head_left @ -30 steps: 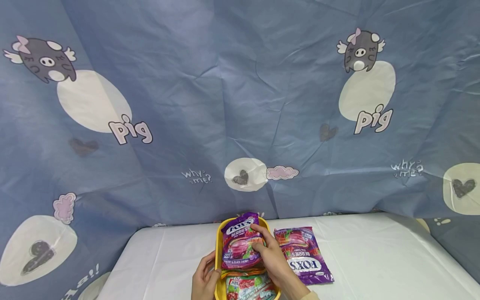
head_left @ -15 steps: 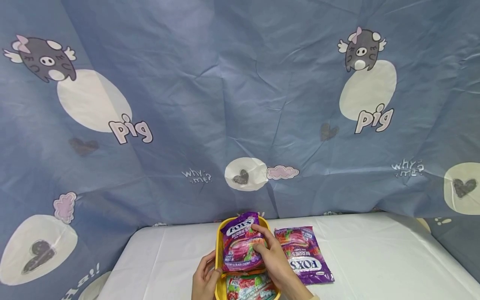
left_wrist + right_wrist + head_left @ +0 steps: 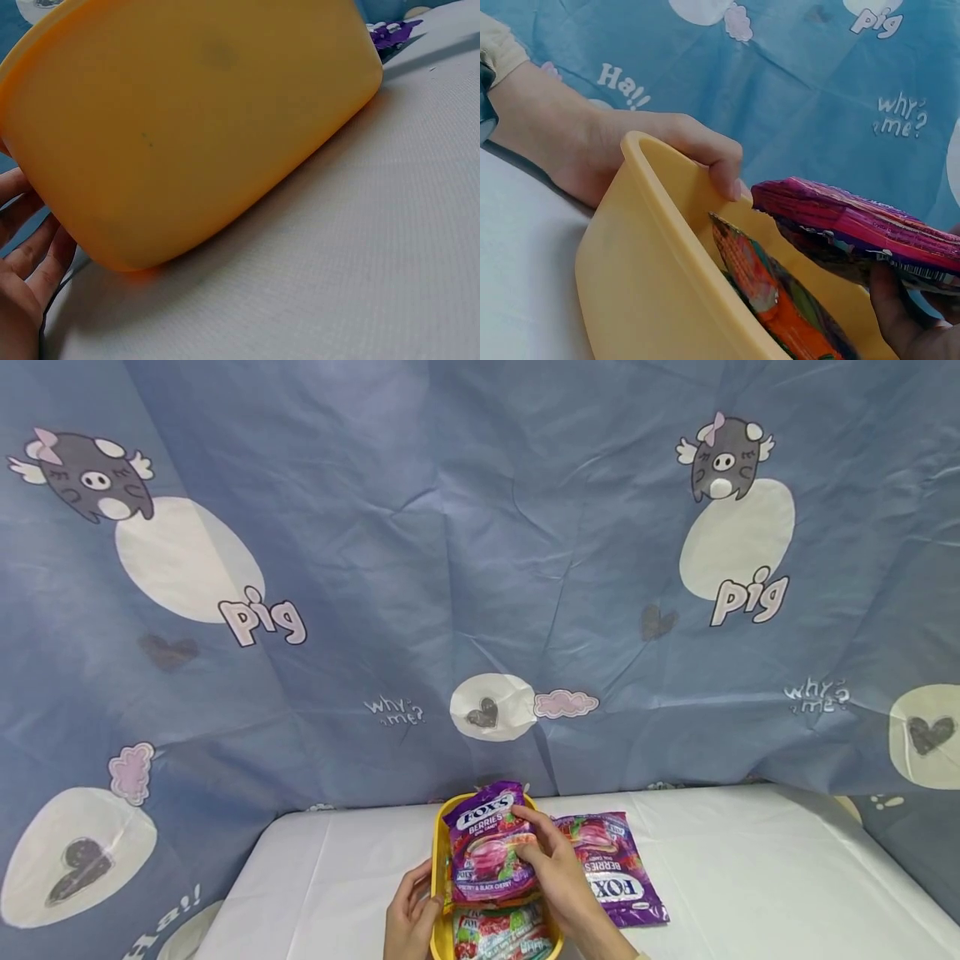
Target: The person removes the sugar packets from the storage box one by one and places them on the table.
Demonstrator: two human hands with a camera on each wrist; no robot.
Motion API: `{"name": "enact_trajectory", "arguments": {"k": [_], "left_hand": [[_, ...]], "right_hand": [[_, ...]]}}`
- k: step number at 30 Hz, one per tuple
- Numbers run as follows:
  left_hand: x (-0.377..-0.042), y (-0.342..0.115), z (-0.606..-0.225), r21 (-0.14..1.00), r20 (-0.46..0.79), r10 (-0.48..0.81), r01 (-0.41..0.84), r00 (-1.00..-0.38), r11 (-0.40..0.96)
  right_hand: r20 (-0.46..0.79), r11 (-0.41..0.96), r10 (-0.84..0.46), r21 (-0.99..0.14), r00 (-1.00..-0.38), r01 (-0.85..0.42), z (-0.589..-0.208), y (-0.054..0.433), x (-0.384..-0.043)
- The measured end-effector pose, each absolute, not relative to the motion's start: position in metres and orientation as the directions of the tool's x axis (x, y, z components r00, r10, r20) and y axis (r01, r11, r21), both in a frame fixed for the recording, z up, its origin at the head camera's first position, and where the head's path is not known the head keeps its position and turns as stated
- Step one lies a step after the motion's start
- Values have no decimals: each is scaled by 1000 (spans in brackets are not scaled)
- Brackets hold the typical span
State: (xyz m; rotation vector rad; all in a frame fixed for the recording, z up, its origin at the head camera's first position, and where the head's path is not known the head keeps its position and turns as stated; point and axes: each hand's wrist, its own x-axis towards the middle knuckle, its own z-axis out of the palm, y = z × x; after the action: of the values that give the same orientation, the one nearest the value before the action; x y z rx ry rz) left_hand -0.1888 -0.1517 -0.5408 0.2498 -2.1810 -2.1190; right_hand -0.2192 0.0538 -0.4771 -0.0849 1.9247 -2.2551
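Note:
At the bottom of the head view, my left hand (image 3: 411,914) grips the left rim of a yellow plastic bin (image 3: 441,935), its thumb hooked over the edge. My right hand (image 3: 558,877) holds a purple Fox's Berries candy bag (image 3: 487,852) by its right side. In the right wrist view that purple bag (image 3: 847,225) is raised and tilted over the bin's opening, with right-hand fingers (image 3: 889,307) under it. Inside the bin, an orange-and-green candy bag (image 3: 769,292) leans against the wall. A red-and-green candy bag (image 3: 498,933) lies at the bin's near end.
A second purple Fox's Berries bag (image 3: 611,868) lies upside down on the white-covered table (image 3: 720,860), right of the bin and partly behind my right hand. A blue curtain (image 3: 360,610) with pig prints hangs along the table's back edge.
My right hand and the purple bag have shifted slightly right, baring more of the bin's left inside. The left hand stays on the rim.

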Motion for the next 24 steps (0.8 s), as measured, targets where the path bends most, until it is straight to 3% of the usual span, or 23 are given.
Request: {"name": "enact_trajectory", "arguments": {"k": [24], "left_hand": [[-187,-150,-541,1000,-31,-186,-31,-982,-2]], "right_hand": [[-74,-171,-146,-980,-987,99,-477,70,-216]]}}
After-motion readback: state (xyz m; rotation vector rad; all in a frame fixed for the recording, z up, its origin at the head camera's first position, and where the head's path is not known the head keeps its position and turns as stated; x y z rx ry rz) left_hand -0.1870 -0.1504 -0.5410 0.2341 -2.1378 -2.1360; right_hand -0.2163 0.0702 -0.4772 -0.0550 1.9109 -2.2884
